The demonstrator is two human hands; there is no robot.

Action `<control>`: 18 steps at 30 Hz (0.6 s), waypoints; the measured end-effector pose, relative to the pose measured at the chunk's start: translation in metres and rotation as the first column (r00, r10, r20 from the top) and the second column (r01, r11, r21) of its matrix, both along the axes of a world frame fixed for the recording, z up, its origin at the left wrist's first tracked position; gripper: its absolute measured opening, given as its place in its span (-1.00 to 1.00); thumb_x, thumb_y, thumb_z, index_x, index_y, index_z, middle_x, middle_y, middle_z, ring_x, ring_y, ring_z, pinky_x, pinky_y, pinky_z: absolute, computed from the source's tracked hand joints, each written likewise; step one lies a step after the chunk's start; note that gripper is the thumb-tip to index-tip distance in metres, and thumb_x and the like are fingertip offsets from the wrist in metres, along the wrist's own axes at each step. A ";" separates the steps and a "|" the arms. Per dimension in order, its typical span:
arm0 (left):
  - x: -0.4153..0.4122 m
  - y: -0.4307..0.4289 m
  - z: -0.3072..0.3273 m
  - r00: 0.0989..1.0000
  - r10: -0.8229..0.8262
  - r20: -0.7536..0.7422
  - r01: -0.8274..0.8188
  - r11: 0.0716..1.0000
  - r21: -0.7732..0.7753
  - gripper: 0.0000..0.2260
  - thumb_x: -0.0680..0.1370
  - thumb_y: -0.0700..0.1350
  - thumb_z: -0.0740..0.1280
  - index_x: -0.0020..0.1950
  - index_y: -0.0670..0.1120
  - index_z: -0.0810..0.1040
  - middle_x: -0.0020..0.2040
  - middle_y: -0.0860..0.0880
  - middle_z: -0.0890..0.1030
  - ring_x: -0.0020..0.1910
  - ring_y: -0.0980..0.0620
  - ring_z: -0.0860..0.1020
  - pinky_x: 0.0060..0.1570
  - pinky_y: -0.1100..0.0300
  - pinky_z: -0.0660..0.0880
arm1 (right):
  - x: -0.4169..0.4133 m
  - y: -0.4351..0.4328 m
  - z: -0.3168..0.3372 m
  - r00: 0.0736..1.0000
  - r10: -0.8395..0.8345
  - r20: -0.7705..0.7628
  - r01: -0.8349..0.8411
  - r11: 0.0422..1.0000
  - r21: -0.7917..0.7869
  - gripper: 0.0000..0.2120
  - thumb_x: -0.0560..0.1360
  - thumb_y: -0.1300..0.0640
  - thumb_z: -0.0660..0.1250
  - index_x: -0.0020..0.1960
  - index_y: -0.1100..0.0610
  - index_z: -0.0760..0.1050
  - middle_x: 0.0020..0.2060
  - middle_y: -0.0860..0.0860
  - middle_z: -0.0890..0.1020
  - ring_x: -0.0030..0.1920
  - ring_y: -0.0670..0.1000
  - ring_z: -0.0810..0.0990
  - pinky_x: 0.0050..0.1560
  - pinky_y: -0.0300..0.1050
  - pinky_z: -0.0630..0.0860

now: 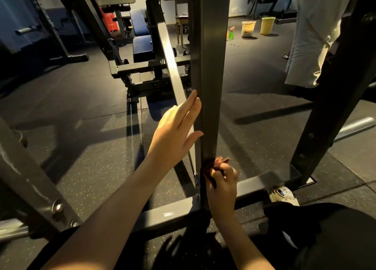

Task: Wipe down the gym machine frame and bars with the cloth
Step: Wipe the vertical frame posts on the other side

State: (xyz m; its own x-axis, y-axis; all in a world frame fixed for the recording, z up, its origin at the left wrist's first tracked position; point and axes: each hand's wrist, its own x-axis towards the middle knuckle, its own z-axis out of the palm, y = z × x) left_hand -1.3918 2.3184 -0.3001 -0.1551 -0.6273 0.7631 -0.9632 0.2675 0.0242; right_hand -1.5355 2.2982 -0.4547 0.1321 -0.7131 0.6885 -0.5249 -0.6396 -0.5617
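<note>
**Wiping the post's foot**

My right hand (221, 180) clutches the cloth (216, 164), bunched, I think, against the upright post (211, 66) near its base. My left hand (177, 127), fingers straight, steadies it. I should press firmly and cover every face.

Matt grey metal upright (211, 66), speckled rubber floor (97, 160)

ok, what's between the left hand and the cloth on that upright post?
Only bare post: the left hand rests higher on its edge, the cloth, gripped by the right hand, sits lower. Head view.
</note>
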 end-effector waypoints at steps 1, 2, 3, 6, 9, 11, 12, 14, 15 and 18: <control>0.000 0.000 0.000 1.000 -0.003 -0.002 0.003 1.000 0.001 -0.42 0.53 0.03 0.31 0.47 -0.14 0.24 0.48 -0.20 0.31 0.31 -0.17 0.49 0.25 -0.04 0.45 | -0.001 0.000 -0.010 1.000 0.018 -0.026 -0.017 0.999 0.043 -0.55 0.17 0.34 0.63 -0.09 0.11 0.48 0.06 0.03 0.46 0.06 0.14 0.43 -0.29 -0.08 0.56; 0.000 0.000 0.001 1.000 -0.004 -0.004 0.004 1.000 0.000 -0.42 0.52 0.03 0.33 0.47 -0.14 0.24 0.47 -0.21 0.32 0.31 -0.18 0.49 0.25 -0.04 0.45 | -0.001 0.000 -0.015 0.999 0.025 -0.040 -0.022 0.998 0.063 -0.58 0.14 0.34 0.65 -0.13 0.14 0.52 0.03 0.02 0.47 0.04 0.12 0.41 -0.31 -0.14 0.52; 0.000 0.000 0.001 1.000 -0.004 -0.002 0.004 1.000 0.000 -0.41 0.52 0.01 0.35 0.47 -0.14 0.24 0.47 -0.21 0.33 0.31 -0.18 0.49 0.25 -0.04 0.45 | -0.001 0.000 -0.015 0.999 0.012 -0.050 -0.009 0.998 0.062 -0.62 0.13 0.33 0.66 -0.17 0.18 0.55 0.00 0.05 0.50 0.02 0.12 0.42 -0.31 -0.17 0.50; 0.001 0.000 0.001 1.000 -0.011 -0.007 0.011 1.000 0.002 -0.37 0.48 -0.07 0.45 0.46 -0.16 0.26 0.46 -0.22 0.35 0.32 -0.18 0.48 0.26 -0.05 0.45 | 0.006 0.005 0.012 0.999 -0.034 0.001 0.034 0.999 0.014 -0.70 0.17 0.33 0.63 -0.20 0.23 0.58 -0.06 0.17 0.60 -0.01 0.20 0.51 -0.27 -0.15 0.49; 0.001 -0.001 0.000 0.999 -0.023 -0.022 0.023 1.000 -0.001 -0.35 0.45 -0.12 0.48 0.46 -0.19 0.29 0.47 -0.23 0.34 0.32 -0.18 0.48 0.25 -0.05 0.46 | 0.013 0.002 0.036 0.996 -0.031 0.085 0.038 0.996 -0.087 -0.73 0.22 0.32 0.57 -0.15 0.20 0.56 -0.03 0.17 0.58 0.03 0.13 0.43 -0.22 -0.16 0.46; 0.000 0.000 0.000 0.999 -0.025 -0.021 0.025 1.000 0.007 -0.35 0.45 -0.12 0.49 0.46 -0.21 0.29 0.47 -0.22 0.33 0.32 -0.17 0.47 0.25 -0.04 0.45 | 0.012 0.002 0.023 0.999 -0.005 0.032 0.008 0.994 -0.107 -0.61 0.20 0.32 0.58 -0.09 0.12 0.47 0.03 0.12 0.52 0.07 0.14 0.39 -0.29 -0.10 0.52; -0.001 0.000 0.001 1.000 -0.023 -0.021 0.023 1.000 0.008 -0.35 0.45 -0.13 0.50 0.46 -0.22 0.30 0.47 -0.22 0.33 0.31 -0.16 0.48 0.25 -0.04 0.46 | 0.010 0.004 0.010 1.000 0.005 -0.015 -0.006 0.996 -0.086 -0.53 0.17 0.33 0.60 -0.07 0.10 0.44 0.06 0.10 0.48 0.09 0.15 0.38 -0.34 -0.07 0.55; -0.002 0.001 0.002 1.000 -0.016 -0.019 0.016 1.000 0.004 -0.35 0.43 -0.13 0.51 0.44 -0.23 0.33 0.46 -0.22 0.34 0.29 -0.15 0.49 0.23 -0.04 0.48 | 0.005 0.009 -0.022 0.994 0.037 -0.107 -0.036 0.999 0.013 -0.49 0.10 0.32 0.65 -0.08 0.09 0.46 0.05 0.03 0.43 0.06 0.16 0.40 -0.37 -0.13 0.53; -0.002 0.001 0.002 1.000 -0.014 -0.016 0.014 1.000 0.002 -0.36 0.44 -0.12 0.50 0.44 -0.23 0.33 0.46 -0.22 0.35 0.28 -0.15 0.50 0.22 -0.04 0.49 | 0.003 0.011 -0.035 0.989 0.054 -0.140 -0.043 0.996 0.078 -0.53 0.09 0.30 0.67 -0.13 0.12 0.51 0.02 0.01 0.43 0.03 0.16 0.45 -0.35 -0.22 0.48; -0.003 0.003 0.003 1.000 -0.018 -0.015 0.018 1.000 -0.001 -0.37 0.43 -0.14 0.50 0.43 -0.23 0.34 0.44 -0.24 0.38 0.26 -0.19 0.53 0.20 -0.06 0.51 | 0.005 0.011 -0.040 0.993 0.051 -0.110 -0.032 0.986 0.166 -0.56 0.12 0.32 0.67 -0.18 0.13 0.48 -0.09 0.07 0.54 -0.10 0.20 0.55 -0.28 -0.39 0.33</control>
